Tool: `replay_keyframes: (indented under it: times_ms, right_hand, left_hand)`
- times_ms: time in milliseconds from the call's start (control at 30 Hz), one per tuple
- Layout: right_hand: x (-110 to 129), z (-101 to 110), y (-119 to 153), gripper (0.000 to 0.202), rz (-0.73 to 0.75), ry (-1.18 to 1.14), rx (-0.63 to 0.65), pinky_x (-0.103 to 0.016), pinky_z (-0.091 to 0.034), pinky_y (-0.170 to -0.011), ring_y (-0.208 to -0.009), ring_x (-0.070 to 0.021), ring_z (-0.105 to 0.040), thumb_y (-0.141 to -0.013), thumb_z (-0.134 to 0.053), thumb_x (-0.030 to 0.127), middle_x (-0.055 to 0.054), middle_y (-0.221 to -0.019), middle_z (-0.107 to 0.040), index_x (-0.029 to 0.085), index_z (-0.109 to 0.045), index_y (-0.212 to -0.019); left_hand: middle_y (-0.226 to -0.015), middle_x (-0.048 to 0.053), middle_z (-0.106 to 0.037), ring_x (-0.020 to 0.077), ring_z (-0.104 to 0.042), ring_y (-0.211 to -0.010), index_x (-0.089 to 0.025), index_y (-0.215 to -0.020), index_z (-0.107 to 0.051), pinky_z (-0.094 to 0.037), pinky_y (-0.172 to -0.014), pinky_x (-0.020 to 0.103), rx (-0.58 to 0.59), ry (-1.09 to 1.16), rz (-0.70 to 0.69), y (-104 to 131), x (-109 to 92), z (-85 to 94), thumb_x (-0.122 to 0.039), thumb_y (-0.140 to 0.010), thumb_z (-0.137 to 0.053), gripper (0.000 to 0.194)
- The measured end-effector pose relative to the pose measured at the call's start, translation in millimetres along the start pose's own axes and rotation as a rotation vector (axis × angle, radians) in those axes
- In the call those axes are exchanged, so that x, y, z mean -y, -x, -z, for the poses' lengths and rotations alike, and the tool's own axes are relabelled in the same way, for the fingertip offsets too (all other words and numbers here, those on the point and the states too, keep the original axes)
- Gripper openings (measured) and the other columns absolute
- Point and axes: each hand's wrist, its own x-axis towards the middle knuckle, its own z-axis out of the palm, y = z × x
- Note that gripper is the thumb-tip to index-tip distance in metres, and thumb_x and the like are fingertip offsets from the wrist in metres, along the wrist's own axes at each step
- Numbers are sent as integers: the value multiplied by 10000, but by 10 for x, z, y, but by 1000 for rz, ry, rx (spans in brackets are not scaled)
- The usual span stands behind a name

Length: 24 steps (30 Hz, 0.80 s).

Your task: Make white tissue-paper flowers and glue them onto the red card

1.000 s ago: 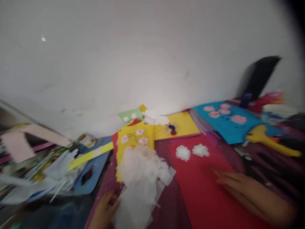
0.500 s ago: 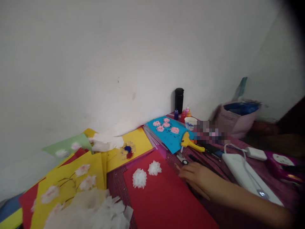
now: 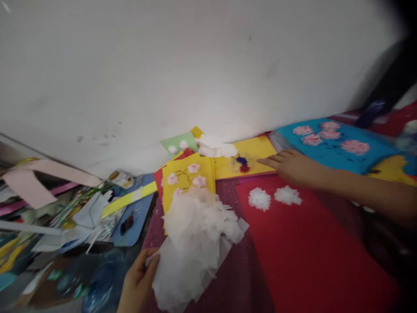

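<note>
At the lower left, my left hand (image 3: 138, 280) is closed, fingers and thumb pinching the edge of a heap of thin white tissue paper (image 3: 192, 256). Whether a sheet lies under the heap is hard to see. My right hand (image 3: 291, 166) stretches over the far edge of a red sheet of paper (image 3: 312, 252), fingers extended and nothing held. Its fingertips come near a yellow sheet (image 3: 257, 148) with dark blue and red paint (image 3: 243, 163). Two white ruffled paper flowers (image 3: 259, 199) lie on the red sheet.
Yellow card (image 3: 169, 163) with pink-white blossoms lies behind the heap; a blue sheet (image 3: 329, 154) with pink flowers is at right. A folded white tissue (image 3: 216, 146) rests near the wall. Lower at left are a blue board (image 3: 140, 221), a yellow strip (image 3: 130, 200) and cluttered craft scraps.
The view has swung left and down. My left hand has come into view at the tissue heap. My right hand has moved from beside the glue gun to over the red sheet's far edge.
</note>
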Motion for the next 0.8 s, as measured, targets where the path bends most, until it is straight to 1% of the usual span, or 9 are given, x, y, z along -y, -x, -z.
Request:
replay_keyframes:
  times_ms: [67, 200, 267, 367, 433, 533, 633, 700, 800]
  right_hand:
    - [318, -346, -29, 495, 118, 1, 114, -527, -342, -968, -1055, -308, -578, -767, -528, -11, -93, -1076, -686, 258, -651, -1164]
    - [1125, -1010, -15, 441, 294, -43, 282, -434, -465, -885, -985, -282, -625, -766, -587, 76, -91, -1110, -684, 240, -637, -1173]
    - [1460, -1244, -51, 370, 362, -77, 329, -393, -475, -880, -994, -254, -627, -804, -560, 100, -104, -1100, -687, 177, -634, -1158]
    - [1817, -1448, -143, 282, 447, -116, 350, -329, -466, -863, -971, -205, -625, -842, -541, 144, -82, -1051, -694, 154, -639, -1106]
    - [1981, -1530, -198, 239, 482, -116, 337, -335, -446, -858, -945, -206, -617, -844, -566, 199, -73, -1012, -689, 165, -649, -1066]
    - [2163, -1650, -241, 255, 517, -82, 308, -411, -402, -866, -938, -254, -589, -811, -631, 331, -78, -996, -676, 185, -662, -1018]
    - [2295, -1795, -240, 297, 546, -34, 296, -445, -366, -882, -945, -275, -573, -783, -638, 431, -81, -991, -679, 178, -674, -936]
    - [2351, -1897, -224, 284, 550, 3, 298, -426, -367, -874, -918, -259, -583, -780, -621, 436, -68, -949, -692, 172, -675, -868]
    - [2360, -2035, -199, 224, 536, 45, 313, -392, -390, -801, -847, -232, -600, -785, -565, 399, -34, -878, -705, 198, -658, -809]
  left_hand:
    - [-654, -29, -612, 134, -512, -548, -203, -887, -597, -402, -498, 209, 53, 162, 18, 77, 3, 53, -545, -737, -635, 375]
    - [-608, -60, -515, 99, -427, -523, -208, -819, -546, -343, -474, 169, 113, 245, 18, 60, -80, 79, -492, -771, -636, 303]
    - [-606, -59, -495, 95, -406, -523, -201, -794, -547, -332, -471, 166, 174, 229, -25, 11, -118, 113, -486, -767, -641, 301]
    - [-642, -41, -520, 104, -429, -558, -193, -791, -567, -343, -490, 169, 233, 162, -84, -51, -167, 159, -466, -785, -623, 279]
    - [-680, -27, -545, 113, -454, -587, -191, -809, -579, -359, -506, 173, 270, 102, -113, -73, -198, 156, -439, -804, -604, 250]
    - [-729, -3, -579, 140, -513, -652, -189, -820, -590, -410, -566, 197, 299, 37, -190, -92, -230, 93, -395, -819, -581, 207]
    - [-738, 19, -586, 170, -554, -713, -185, -724, -601, -446, -638, 231, 225, -10, -350, -109, -213, 32, -371, -800, -596, 201]
    - [-736, 31, -594, 182, -564, -731, -186, -657, -608, -458, -677, 247, 151, -29, -428, -123, -165, 24, -390, -792, -610, 245]
    - [-792, 44, -643, 208, -592, -775, -202, -735, -650, -487, -730, 276, 35, 71, -377, -156, -57, 23, -495, -734, -662, 293]
